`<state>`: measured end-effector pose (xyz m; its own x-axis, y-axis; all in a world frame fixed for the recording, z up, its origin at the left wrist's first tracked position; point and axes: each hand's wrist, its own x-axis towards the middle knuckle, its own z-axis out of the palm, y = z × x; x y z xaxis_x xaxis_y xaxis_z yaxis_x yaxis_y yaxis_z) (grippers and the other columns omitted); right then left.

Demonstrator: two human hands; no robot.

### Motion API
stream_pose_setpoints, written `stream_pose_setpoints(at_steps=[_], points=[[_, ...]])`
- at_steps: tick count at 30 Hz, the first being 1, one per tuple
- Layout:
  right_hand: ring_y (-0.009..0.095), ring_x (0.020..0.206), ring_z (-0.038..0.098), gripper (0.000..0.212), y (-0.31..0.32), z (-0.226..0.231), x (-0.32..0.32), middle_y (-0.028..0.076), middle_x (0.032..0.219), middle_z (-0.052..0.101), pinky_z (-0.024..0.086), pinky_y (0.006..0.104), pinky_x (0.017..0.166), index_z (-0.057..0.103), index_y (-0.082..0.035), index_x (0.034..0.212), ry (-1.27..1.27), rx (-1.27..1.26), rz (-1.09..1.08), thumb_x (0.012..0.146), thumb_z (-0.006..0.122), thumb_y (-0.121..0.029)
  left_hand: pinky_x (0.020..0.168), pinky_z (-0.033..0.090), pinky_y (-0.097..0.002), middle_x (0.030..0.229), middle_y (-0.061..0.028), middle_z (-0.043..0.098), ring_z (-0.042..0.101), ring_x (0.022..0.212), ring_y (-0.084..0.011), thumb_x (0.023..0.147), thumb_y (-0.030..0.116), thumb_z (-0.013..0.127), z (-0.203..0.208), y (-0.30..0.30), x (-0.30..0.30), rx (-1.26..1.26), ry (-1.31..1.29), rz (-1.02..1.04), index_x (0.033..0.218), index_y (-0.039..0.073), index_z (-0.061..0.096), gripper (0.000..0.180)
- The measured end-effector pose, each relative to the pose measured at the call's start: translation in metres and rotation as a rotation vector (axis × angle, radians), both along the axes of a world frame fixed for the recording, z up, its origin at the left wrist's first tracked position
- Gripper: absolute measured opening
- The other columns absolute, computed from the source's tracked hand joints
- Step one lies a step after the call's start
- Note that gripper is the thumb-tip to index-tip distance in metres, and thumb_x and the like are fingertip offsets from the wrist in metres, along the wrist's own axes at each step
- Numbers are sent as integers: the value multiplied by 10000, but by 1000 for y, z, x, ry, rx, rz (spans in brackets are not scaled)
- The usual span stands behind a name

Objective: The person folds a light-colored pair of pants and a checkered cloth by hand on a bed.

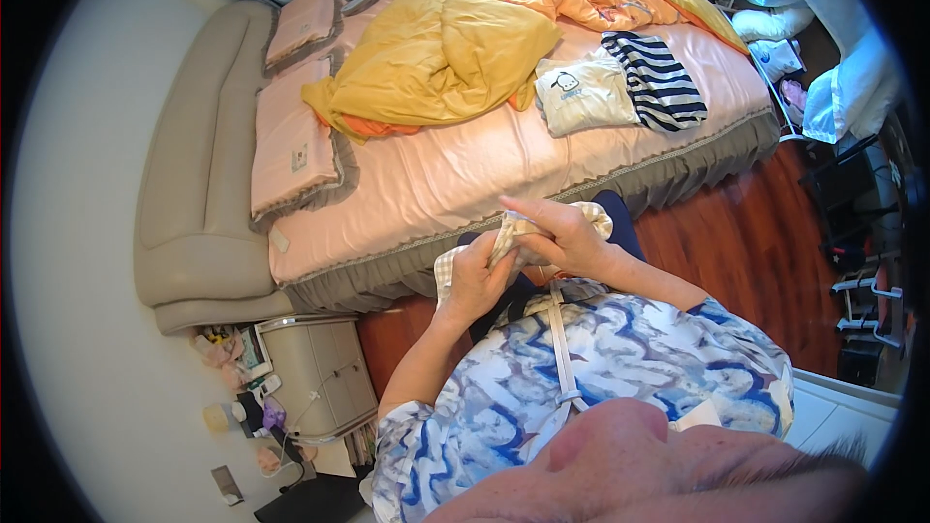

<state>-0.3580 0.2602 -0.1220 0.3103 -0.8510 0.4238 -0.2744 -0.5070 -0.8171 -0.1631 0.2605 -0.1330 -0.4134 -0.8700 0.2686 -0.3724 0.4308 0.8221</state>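
Note:
Close in front of my body I hold a beige-and-white checked piece of cloth (pixel 445 273), bunched up between both hands. My left hand (pixel 478 279) is closed round its gathered middle, and a loose part hangs out on the left. My right hand (pixel 570 240) grips the cloth from the other side, index finger stretched out to the left, with more checked fabric showing beyond its knuckles. The two hands almost touch. Whether the cloth is a garment I cannot tell. On the bed ahead lie a folded cream top (pixel 583 105) with a cartoon dog and a black-and-white striped garment (pixel 659 82).
The pink-sheeted bed (pixel 417 203) with a grey ruffled skirt stands before me. A rumpled yellow quilt (pixel 436 53) and pink pillows (pixel 295 131) lie on it. A nightstand (pixel 320 363) stands left; white clothes (pixel 843 68) hang at right.

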Motion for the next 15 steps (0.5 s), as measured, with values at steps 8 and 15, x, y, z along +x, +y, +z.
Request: stream_pose_setpoints(at_steps=[8,15], points=[[305,720,605,380,-9,-5,-7,135,826,625,461,372,634,614,-33,1007,112,-88,0,731,761,-249,768,490,-296,938,-138,666,644,843,-186,828,28,624,6,0,7,-19,17,9,1107,3,608,281],[303,670,588,236,-14,1,-12,125,720,593,445,366,601,603,-32,786,145,-103,-79,708,750,-199,801,492,-311,1007,-137,665,650,901,-207,763,83,718,8,0,18,131,-32,-54,1185,16,562,455]])
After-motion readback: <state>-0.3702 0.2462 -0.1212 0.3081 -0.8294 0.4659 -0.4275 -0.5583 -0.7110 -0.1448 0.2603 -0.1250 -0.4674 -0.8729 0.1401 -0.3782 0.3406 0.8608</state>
